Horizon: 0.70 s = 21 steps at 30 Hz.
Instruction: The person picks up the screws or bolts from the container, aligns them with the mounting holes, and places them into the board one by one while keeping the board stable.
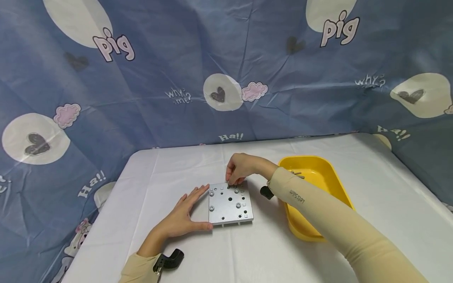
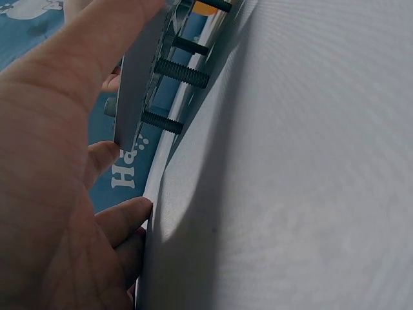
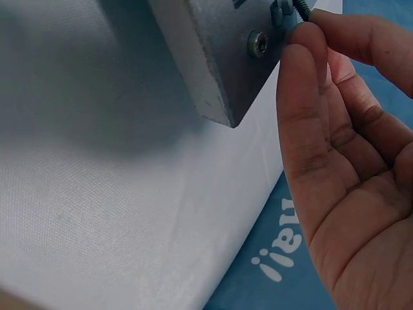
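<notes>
A square grey metal plate (image 1: pixel 231 204) with holes and several fitted screws lies on the white table. My left hand (image 1: pixel 203 206) rests flat against its left edge, fingers straight and the thumb at the near left corner. My right hand (image 1: pixel 231 182) pinches a small dark screw (image 3: pixel 300 8) at the plate's far edge. In the left wrist view the plate (image 2: pixel 132 84) shows edge-on, with threaded screw shanks (image 2: pixel 184 72) sticking out beneath it. The right wrist view shows the plate's corner (image 3: pixel 213 58) with a socket screw head (image 3: pixel 258 43) beside my fingertips (image 3: pixel 303 58).
A yellow plastic tray (image 1: pixel 318 232) stands to the right of the plate, under my right forearm, with a few screws (image 1: pixel 295 173) at its far end. White cloth (image 1: pixel 269 251) covers the table. A blue patterned curtain (image 1: pixel 219 59) hangs behind.
</notes>
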Tool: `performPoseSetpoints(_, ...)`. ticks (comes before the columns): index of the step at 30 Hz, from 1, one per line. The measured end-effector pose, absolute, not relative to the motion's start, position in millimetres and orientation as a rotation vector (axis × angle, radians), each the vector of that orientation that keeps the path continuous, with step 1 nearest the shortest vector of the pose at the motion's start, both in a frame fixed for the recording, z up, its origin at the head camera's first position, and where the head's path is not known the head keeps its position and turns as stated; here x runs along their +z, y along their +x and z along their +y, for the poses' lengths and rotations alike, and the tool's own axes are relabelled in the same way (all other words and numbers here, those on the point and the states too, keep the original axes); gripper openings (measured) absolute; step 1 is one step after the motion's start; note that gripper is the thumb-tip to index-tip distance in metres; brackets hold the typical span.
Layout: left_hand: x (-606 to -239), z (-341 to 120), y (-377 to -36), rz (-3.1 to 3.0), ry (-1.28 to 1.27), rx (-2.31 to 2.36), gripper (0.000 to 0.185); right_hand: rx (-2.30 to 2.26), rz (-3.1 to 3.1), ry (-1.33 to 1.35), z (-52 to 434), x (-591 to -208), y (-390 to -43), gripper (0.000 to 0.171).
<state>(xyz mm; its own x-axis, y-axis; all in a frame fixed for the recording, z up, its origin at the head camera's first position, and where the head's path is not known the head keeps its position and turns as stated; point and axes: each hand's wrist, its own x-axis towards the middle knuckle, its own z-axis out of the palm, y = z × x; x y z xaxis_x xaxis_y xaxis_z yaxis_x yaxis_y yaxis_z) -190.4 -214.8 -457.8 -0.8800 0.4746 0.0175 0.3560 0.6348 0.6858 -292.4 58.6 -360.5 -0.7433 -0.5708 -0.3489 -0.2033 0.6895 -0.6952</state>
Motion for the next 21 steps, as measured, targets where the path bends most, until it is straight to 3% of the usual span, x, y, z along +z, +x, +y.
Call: performPoseSetpoints(21,-458.3,-215.7,-191.5,2.682,0.677,1.063,0.119,-0.904,2.311,-0.577,57.1,-358.4,-292.0,0.006)
